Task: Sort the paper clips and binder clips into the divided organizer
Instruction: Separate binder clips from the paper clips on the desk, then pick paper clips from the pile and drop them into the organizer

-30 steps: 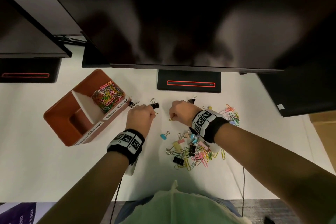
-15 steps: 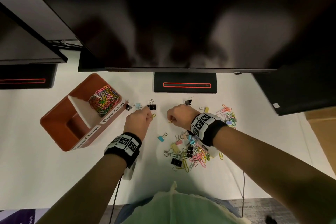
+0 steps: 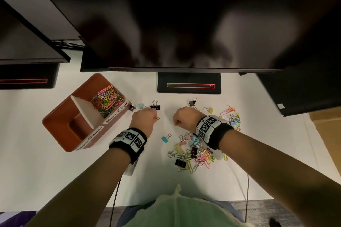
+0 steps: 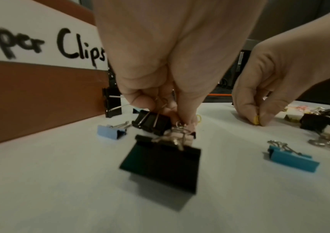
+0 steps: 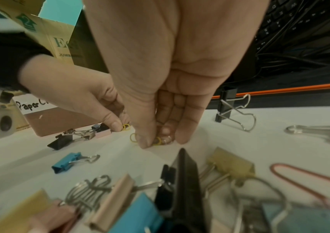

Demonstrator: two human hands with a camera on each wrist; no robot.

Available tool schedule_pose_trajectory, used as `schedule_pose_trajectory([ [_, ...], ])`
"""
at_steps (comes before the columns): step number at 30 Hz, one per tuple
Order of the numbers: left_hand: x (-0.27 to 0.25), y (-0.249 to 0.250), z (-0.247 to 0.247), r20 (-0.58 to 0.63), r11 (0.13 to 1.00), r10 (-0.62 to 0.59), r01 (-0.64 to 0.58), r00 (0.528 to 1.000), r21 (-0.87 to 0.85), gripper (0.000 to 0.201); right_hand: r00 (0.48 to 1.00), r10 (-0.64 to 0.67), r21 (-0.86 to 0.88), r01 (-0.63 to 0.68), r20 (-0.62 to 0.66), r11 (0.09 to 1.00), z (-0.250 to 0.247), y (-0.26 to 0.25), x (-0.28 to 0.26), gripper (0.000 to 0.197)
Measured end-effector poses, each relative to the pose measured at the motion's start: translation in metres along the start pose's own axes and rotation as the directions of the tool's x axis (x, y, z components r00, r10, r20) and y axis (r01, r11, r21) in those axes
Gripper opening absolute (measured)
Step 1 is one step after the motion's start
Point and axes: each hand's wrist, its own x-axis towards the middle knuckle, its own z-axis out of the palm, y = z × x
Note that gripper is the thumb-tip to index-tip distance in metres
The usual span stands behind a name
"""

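The brown divided organizer (image 3: 60, 125) stands at the left; coloured paper clips (image 3: 107, 100) fill its far compartment, labelled "Paper Clips" (image 4: 40, 45). My left hand (image 3: 145, 120) dangles a black binder clip (image 4: 160, 164) by its wire handles, just above the table. A yellow paper clip (image 5: 126, 127) sits at that hand's fingertips. My right hand (image 3: 184, 118) pinches another yellow paper clip (image 5: 157, 141) against the table. A mixed pile of clips (image 3: 191, 153) lies under my right wrist.
A black binder clip (image 3: 155, 107), a light blue one (image 3: 141, 105) and another black one (image 3: 132, 107) lie beside the organizer. A blue clip (image 3: 166, 138) sits between my arms. More paper clips (image 3: 233, 116) lie right. Monitors (image 3: 184, 24) overhang the back.
Both hands stay almost in place. My left hand has drawn back slightly, uncovering the light blue binder clip beside the organizer.
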Motion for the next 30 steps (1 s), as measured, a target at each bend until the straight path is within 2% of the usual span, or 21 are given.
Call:
schedule_pose_trajectory([
  [3, -0.008, 0.005, -0.009, -0.023, 0.996, 0.080, -0.081, 0.997, -0.037, 0.005, 0.997, 0.013, 0.007, -0.012, -0.071, 1.000, -0.005, -0.001, -0.006, 0.022],
  [7, -0.033, 0.007, -0.052, -0.265, 0.956, 0.099, -0.165, 0.959, -0.242, 0.001, 0.964, -0.004, 0.044, 0.016, -0.265, 0.999, -0.028, -0.015, -0.011, 0.019],
  [9, -0.048, -0.003, -0.084, -0.392, 0.935, 0.034, -0.168, 0.919, -0.311, 0.002, 0.941, -0.040, 0.064, 0.066, -0.336, 0.996, -0.046, -0.035, -0.006, 0.017],
  [11, -0.056, -0.016, -0.112, -0.441, 0.907, -0.103, -0.098, 0.892, -0.409, 0.002, 0.912, -0.086, 0.082, 0.129, -0.400, 0.988, -0.067, -0.055, 0.002, 0.015],
  [13, -0.062, -0.040, -0.136, -0.459, 0.884, -0.236, -0.008, 0.856, -0.468, 0.004, 0.879, -0.142, 0.094, 0.206, -0.455, 0.974, -0.082, -0.088, 0.017, 0.014],
  [15, -0.062, -0.065, -0.149, -0.452, 0.893, -0.292, 0.071, 0.843, -0.444, 0.006, 0.861, -0.193, 0.087, 0.263, -0.471, 0.961, -0.093, -0.124, 0.037, 0.016],
  [17, -0.056, -0.087, -0.149, -0.382, 0.913, -0.310, 0.160, 0.871, -0.376, 0.007, 0.874, -0.197, 0.090, 0.262, -0.445, 0.961, -0.096, -0.156, 0.058, 0.021],
  [19, -0.054, -0.101, -0.145, -0.292, 0.905, -0.320, 0.201, 0.901, -0.374, 0.018, 0.909, -0.166, 0.114, 0.224, -0.383, 0.968, -0.092, -0.177, 0.076, 0.032],
  [20, -0.054, -0.104, -0.143, -0.270, 0.908, -0.304, 0.192, 0.914, -0.373, 0.025, 0.924, -0.147, 0.123, 0.202, -0.354, 0.972, -0.089, -0.182, 0.081, 0.038],
  [22, -0.061, -0.101, -0.142, -0.314, 0.946, -0.226, 0.131, 0.922, -0.297, 0.034, 0.925, -0.131, 0.155, 0.197, -0.355, 0.968, -0.082, -0.181, 0.081, 0.041],
  [24, -0.072, -0.091, -0.141, -0.406, 0.970, -0.101, -0.001, 0.908, -0.244, 0.033, 0.895, -0.149, 0.198, 0.251, -0.420, 0.947, -0.076, -0.170, 0.066, 0.036],
  [26, -0.085, -0.076, -0.135, -0.429, 0.958, 0.025, -0.145, 0.903, -0.248, 0.029, 0.864, -0.171, 0.170, 0.280, -0.474, 0.945, -0.066, -0.148, 0.042, 0.030],
  [28, -0.093, -0.064, -0.118, -0.333, 0.939, 0.102, -0.201, 0.937, -0.279, 0.026, 0.875, -0.152, 0.117, 0.229, -0.459, 0.966, -0.053, -0.118, 0.014, 0.025],
  [30, -0.093, -0.053, -0.091, -0.189, 0.940, 0.142, -0.192, 0.972, -0.283, 0.028, 0.917, -0.087, 0.079, 0.127, -0.390, 0.989, -0.036, -0.085, -0.015, 0.025],
])
